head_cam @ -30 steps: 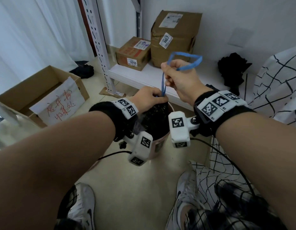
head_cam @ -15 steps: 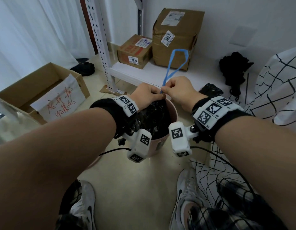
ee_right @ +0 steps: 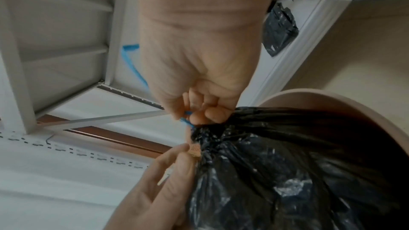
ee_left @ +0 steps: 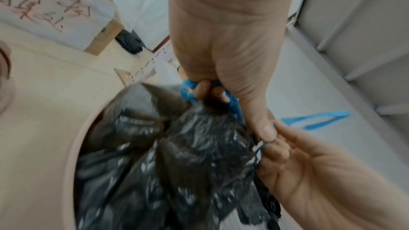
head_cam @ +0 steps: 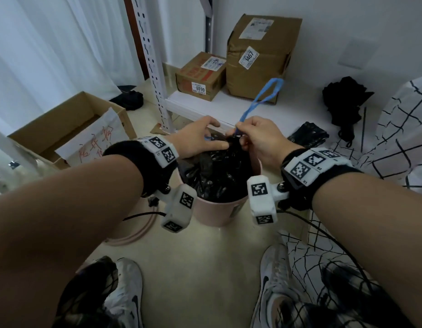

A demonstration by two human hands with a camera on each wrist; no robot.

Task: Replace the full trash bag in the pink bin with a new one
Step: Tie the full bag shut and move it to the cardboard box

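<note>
Right grip pinches one blue drawstring atop one black bag.

On the white shelf, the small carton bears a sticker reading "8090"; the taller carton right of it carries "1467". Red handwriting on the paper left of the shelf is illegible.

Head view downward over both forearms; wrist views close, sharing gathered bag neck
</note>
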